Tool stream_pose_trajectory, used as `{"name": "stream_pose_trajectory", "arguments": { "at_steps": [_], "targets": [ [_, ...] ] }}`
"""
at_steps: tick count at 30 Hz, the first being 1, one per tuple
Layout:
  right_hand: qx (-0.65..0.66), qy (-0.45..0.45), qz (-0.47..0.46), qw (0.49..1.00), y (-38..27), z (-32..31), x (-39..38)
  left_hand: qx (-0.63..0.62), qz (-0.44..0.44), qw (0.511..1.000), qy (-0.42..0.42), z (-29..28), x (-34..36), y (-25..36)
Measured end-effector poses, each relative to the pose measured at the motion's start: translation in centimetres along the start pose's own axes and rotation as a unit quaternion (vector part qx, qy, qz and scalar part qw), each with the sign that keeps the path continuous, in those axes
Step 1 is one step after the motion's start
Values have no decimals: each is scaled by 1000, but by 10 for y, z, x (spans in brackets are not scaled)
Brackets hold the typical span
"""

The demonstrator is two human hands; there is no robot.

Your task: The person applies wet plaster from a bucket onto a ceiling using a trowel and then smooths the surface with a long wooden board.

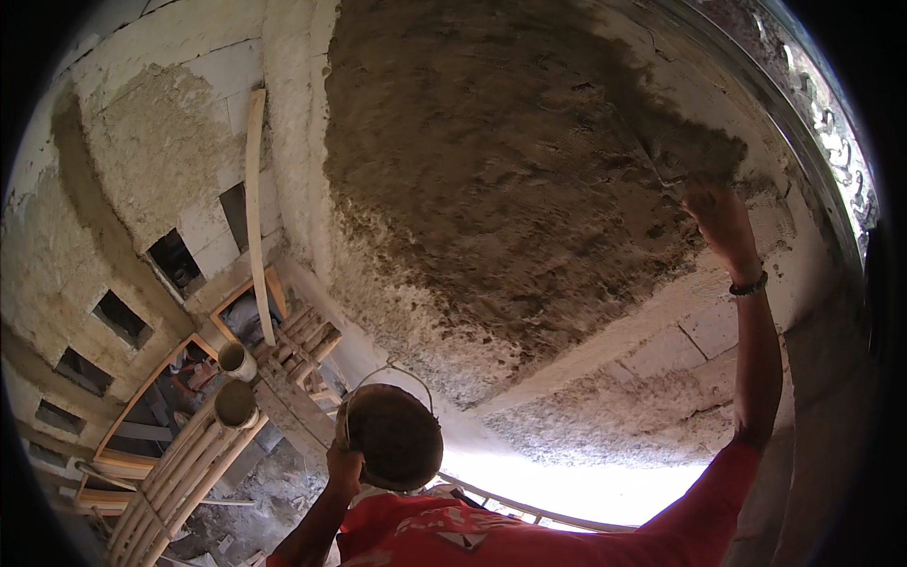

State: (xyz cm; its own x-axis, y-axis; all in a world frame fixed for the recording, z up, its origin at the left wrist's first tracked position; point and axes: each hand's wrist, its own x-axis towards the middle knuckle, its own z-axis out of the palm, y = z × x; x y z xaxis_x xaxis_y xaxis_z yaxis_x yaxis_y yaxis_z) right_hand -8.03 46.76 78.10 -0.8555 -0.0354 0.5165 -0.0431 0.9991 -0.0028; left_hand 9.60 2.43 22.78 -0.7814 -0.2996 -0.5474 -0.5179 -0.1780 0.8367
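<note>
My right hand (720, 225) is raised at the upper right, its fingers closed round the handle of a trowel (654, 163). The trowel's thin blade is seen nearly edge-on, against a broad patch of dark wet plaster (501, 161). A dark bracelet circles that wrist. Low in the middle, my left hand (345, 470) grips the side of a round bucket (397, 439) with a wire handle. Dark, mortar-like stuff shows inside the bucket. Below the wet patch, the surface is rough, pale and speckled.
At the lower left, bundled bamboo poles (179, 472) carry two more buckets (236, 406). A long wooden batten (254, 208) leans beside the left wall, which has several square openings (121, 319). Bright light enters below the rough surface. A metal rail (803, 132) curves along the right.
</note>
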Motion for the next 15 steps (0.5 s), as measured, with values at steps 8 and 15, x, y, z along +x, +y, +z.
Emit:
{"name": "stream_pose_trajectory", "arguments": {
  "at_steps": [8,15],
  "targets": [
    [-104,96,-227,963,-68,-24,-23,-36,7,999,0,-9,-8,23],
    [336,-180,-437,814,-180,13,-18,-33,-4,999,15,-29,3,15]
  ]
}}
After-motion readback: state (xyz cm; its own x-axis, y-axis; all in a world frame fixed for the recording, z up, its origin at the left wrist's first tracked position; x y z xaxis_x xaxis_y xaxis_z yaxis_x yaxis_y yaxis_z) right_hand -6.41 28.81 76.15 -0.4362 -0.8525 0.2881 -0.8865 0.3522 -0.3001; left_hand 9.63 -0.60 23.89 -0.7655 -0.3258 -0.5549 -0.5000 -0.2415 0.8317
